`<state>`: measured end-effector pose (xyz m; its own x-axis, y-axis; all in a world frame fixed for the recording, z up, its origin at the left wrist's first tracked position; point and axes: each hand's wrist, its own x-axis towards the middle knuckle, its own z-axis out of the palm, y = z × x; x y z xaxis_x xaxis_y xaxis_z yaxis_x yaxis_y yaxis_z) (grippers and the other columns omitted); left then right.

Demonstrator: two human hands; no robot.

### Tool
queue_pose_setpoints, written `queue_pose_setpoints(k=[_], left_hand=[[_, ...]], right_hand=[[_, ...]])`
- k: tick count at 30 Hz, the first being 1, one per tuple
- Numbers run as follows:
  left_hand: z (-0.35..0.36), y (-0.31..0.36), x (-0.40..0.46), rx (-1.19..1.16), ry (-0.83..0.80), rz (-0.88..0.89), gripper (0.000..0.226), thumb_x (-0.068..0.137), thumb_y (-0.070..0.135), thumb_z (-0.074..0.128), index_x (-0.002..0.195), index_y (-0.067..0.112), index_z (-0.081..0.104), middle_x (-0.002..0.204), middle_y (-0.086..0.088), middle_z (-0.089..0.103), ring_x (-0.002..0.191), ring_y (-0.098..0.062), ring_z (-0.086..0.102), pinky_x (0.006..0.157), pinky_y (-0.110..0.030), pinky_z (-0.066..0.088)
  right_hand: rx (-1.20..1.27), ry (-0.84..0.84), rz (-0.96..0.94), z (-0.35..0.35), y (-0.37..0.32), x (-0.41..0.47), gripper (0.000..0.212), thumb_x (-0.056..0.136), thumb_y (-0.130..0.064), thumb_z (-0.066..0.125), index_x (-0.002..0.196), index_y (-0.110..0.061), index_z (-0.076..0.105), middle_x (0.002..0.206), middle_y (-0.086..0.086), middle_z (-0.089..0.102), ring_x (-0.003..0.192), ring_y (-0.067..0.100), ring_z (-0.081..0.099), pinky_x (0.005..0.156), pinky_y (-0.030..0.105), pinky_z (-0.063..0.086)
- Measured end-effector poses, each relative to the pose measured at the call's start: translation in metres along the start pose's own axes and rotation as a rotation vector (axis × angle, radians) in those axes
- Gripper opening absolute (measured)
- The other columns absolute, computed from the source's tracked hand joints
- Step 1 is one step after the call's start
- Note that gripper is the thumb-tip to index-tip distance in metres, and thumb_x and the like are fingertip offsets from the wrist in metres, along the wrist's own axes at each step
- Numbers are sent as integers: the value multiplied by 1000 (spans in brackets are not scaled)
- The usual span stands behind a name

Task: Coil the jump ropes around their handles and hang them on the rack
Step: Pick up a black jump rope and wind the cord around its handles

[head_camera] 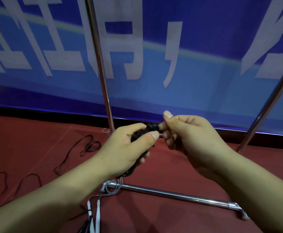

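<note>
Item: black jump rope, held above the red floor at scene centre, in front of the metal rack.

Left hand: grip clenched round the black handles, with rope turns seen under the fingers and trailing below the palm.

Right hand: grip pinched on the top end of the bundle, thumb raised; whether rope or handle tip is pinched cannot be told.

Progress, as judged: this rope appears mostly coiled, its end being finished off; hanging is not yet done. A second dark rope lies loose on the floor at the left, uncoiled. White handles with a thin grey cord lie near the rack's base bar, seemingly also to be dealt with.

Hidden or unclear: the bundle is largely covered by both hands, so the turns cannot be counted. The rack's top rail is cut off above; nothing can be confirmed as hung. A small hook by the left upright is faintly made out. A blue banner fills the far side.
</note>
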<state>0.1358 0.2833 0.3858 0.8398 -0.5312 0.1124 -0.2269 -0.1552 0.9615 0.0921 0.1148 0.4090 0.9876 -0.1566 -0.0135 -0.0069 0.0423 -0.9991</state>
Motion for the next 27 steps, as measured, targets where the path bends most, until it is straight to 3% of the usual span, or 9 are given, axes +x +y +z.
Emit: queue_pose_setpoints(k=[3,6,10,12,15,19,21,27], left_hand=[[3,1,1,65,-6,62,27,84,42,68,85,15,69,62,0,59,57,-15,56,56,-27,46],[4,1,1,142,-23,104,25,84,49,75,85,24,72,65,5,57,60,-10,50,59,-31,42],[8,-2,3,359,41,84,46,71,75,66,89,33,70,73,-1,63,66,-18,58,66,-46,50],[12,-5,5,397,70,75,53,68,80,61,87,31,67,72,-2,62,64,-17,57,65,-45,49],[20,-2,10,372,155,92,51,68,79,58,85,32,65,70,2,62,61,-8,52,62,-36,46],[27,25,18,317,283,148,42,76,74,64,91,34,68,76,8,68,68,-7,60,62,-25,46],[28,47,25,270,286,140,45,74,74,62,95,34,70,79,11,70,71,-5,62,66,-24,47],[14,86,44,284,246,137,48,69,79,56,95,41,67,72,8,65,76,-22,66,77,-44,54]], right_hand=[[-62,-46,54,-5,0,0,37,90,-43,65,68,-13,63,63,2,55,61,15,47,61,29,41],[-109,-95,49,-5,0,-2,36,86,-44,69,70,-13,63,62,3,48,63,18,42,59,28,37],[-115,-87,78,-11,-1,-1,19,88,-28,71,74,-15,69,72,5,59,69,19,46,62,28,37],[-82,-64,65,-13,1,2,16,90,-22,70,77,-14,69,71,2,62,66,15,49,60,26,39],[-73,17,-69,-14,0,7,16,92,-18,68,76,-14,67,67,0,62,59,11,51,57,24,43],[-24,121,-278,-14,-22,11,18,94,-15,65,76,-16,66,69,-3,62,66,13,56,68,34,49],[35,196,-340,-17,-36,13,20,94,-14,64,75,-18,67,67,-8,61,64,9,53,67,30,46],[118,291,-348,-19,-69,29,24,94,-16,66,71,-22,69,63,-10,58,61,12,45,70,36,40]])
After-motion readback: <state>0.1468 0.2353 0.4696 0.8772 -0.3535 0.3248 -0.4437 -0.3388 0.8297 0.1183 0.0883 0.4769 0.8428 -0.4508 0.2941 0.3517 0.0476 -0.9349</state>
